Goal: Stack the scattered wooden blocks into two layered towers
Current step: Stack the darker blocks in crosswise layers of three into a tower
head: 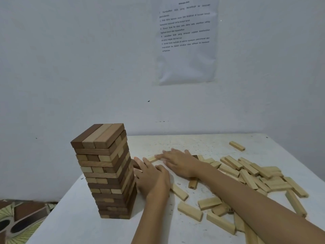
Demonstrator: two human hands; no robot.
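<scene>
One tower (105, 171) done, second looks unstarted.
I see left hand (153, 180) and right hand (177, 163) flat-fingered beside tower, gripping nothing; loose blocks (248, 177) beyond.

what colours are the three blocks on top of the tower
Top layer: dark brown, pale tan, reddish brown, left to right; head view.

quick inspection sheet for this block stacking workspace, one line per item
surface: white table, speckled with dark flecks
job's things: one tall tower of dark and light wooden blocks stands at left; loose pale blocks lie scattered at right; no second tower seen
clutter: one stray block lies apart near the far edge
grippers: left hand beside the tower, fingers straight; right hand reaches across, fingers on a pale block
cables: nothing seen
surroundings: printed sheet on the white wall; patterned floor at lower left
</scene>
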